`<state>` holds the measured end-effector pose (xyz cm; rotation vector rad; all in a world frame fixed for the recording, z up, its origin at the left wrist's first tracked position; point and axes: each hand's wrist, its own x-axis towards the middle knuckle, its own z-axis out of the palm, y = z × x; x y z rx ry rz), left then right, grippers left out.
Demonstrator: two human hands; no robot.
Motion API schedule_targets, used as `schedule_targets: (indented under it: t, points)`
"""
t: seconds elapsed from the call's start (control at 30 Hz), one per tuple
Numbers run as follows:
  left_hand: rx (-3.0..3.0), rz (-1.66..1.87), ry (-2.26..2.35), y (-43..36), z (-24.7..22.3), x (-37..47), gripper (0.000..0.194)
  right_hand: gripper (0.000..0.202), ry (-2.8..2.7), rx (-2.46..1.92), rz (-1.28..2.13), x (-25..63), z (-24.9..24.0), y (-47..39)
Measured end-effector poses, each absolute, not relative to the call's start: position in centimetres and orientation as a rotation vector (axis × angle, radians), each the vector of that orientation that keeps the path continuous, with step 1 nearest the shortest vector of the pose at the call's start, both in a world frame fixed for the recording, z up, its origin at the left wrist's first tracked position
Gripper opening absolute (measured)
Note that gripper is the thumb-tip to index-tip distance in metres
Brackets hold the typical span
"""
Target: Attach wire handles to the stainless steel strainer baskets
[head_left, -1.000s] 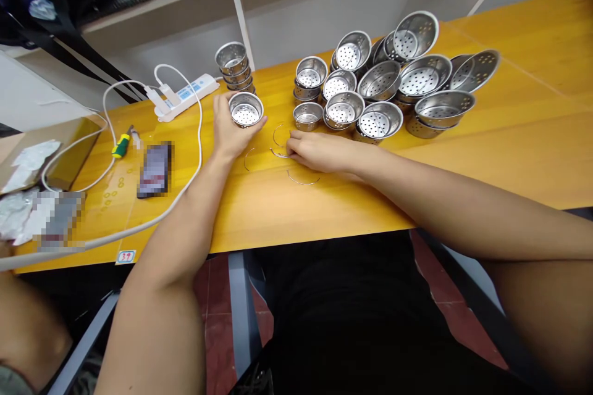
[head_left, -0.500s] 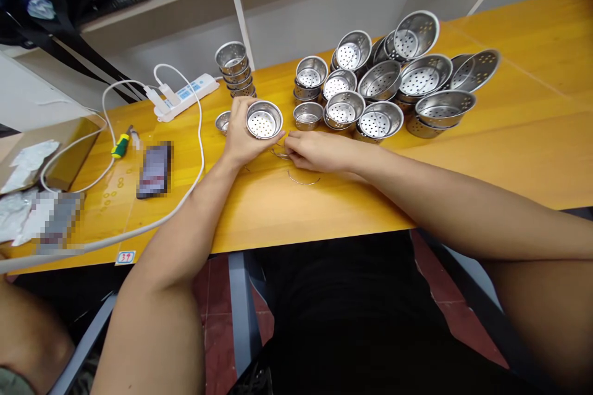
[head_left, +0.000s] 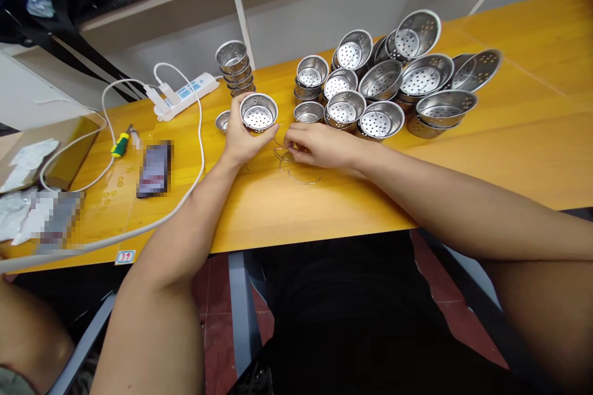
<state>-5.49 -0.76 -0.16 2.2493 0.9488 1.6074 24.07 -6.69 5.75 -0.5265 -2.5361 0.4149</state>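
My left hand (head_left: pixel 243 136) is wrapped round the side of a small perforated metal cup (head_left: pixel 259 115), its mouth tilted toward me. Just right of it, my right hand (head_left: pixel 308 145) has its fingers pinched together on a thin curved wire (head_left: pixel 280 153), partly hidden by the fingers. Below the right fingertips another bent wire (head_left: pixel 303 182) lies on the table. Behind my left hand sits a small metal cup (head_left: pixel 223 121), partly covered. A stack of perforated cups (head_left: pixel 233 62) rises beyond it.
Many perforated metal cups (head_left: pixel 341 110) stand in stacks at the back right of the yellow table (head_left: pixel 509 154). To the left are a white power strip (head_left: pixel 188 97) with cables, a phone (head_left: pixel 154 170) and a green-yellow screwdriver (head_left: pixel 121 145). Another person's leg (head_left: pixel 32 321) shows lower left.
My left hand has shifted the cup slightly left and up, away from my right hand. My right hand has risen a little, and more of the curved wire shows below its fingers.
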Motion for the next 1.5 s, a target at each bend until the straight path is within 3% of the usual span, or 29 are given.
schedule_targets:
  t: [0.27, 0.43, 0.6, 0.87, 1.13, 1.37, 1.5]
  points:
    - [2.239, 1.537, 0.984, -0.9, -0.2, -5.0, 0.107, 0.011, -2.136, -0.508, 0.618, 24.4, 7.3, -7.4]
    - [2.251, 1.467, 0.998, -2.3, 0.6, -4.1, 0.096, 0.048, -1.791, -0.582, 1.099, 23.8, 7.4, -6.9]
    - [2.307, 1.372, 0.931, -3.8, 0.9, -2.5, 0.095, 0.063, -1.679, -0.660, 1.050, 23.2, 6.9, -6.0]
    - [2.337, 1.301, 0.755, -4.8, 1.1, -1.0, 0.115, 0.046, -1.736, -0.741, 0.803, 23.4, 6.1, -5.6]
    - [2.286, 1.319, 0.888, -5.9, 1.8, -0.4, 0.107, 0.028, -1.747, -0.766, 0.708, 22.6, 5.6, -5.8]
    - [2.139, 1.290, 0.894, -6.7, 2.8, -0.3, 0.095, 0.062, -1.838, -0.461, 1.010, 23.7, 8.0, -6.8]
    - [2.084, 1.238, 0.839, -6.3, 2.8, -0.7, 0.089, 0.071, -1.874, -0.473, 1.129, 24.5, 8.8, -7.1]
